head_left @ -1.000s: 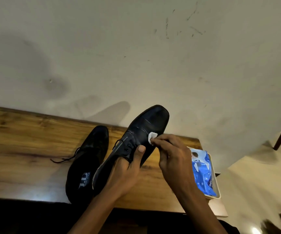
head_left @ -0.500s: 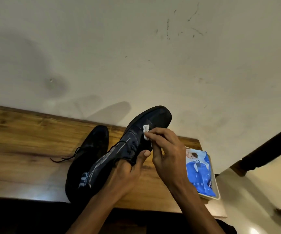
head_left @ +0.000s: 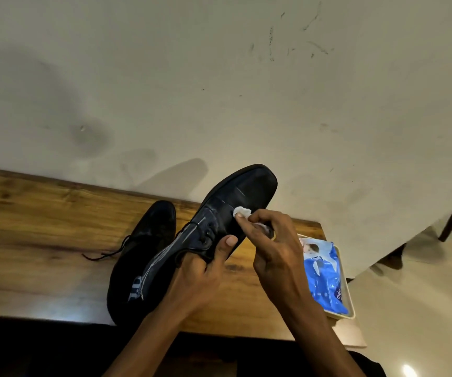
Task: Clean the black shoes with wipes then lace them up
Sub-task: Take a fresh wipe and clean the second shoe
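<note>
So the left hand (head_left: 197, 270) has the lifted shoe (head_left: 219, 221) gripped around its middle, thumb laid up along the side near the eyelets, fingers wrapped under where you can't see them. The forearm comes up from the bottom of the frame at a slant. The shoe is tilted, toe pointing up and away from the person, heel end down near the wrist, held off the bench (head_left: 42, 240).

The right hand (head_left: 273, 248) sits just right of that thumb, fingers curled and pinching a small bunched white wipe (head_left: 242, 212). The wipe is pressed against the upper of the shoe, just behind the toe cap. The right forearm runs down to the bottom edge, crossing in front of the bench corner.

Left of the left hand, the second black shoe (head_left: 143, 254) lies on the wooden bench, partly hidden behind the held one, with a loose lace (head_left: 105, 253) trailing off to the left.

Right of the right hand, a blue pack of wipes (head_left: 325, 276) lies in a pale tray (head_left: 348, 300) at the bench's end, its near edge covered by the wrist. Behind everything there's a scuffed off-white wall (head_left: 219, 91).
</note>
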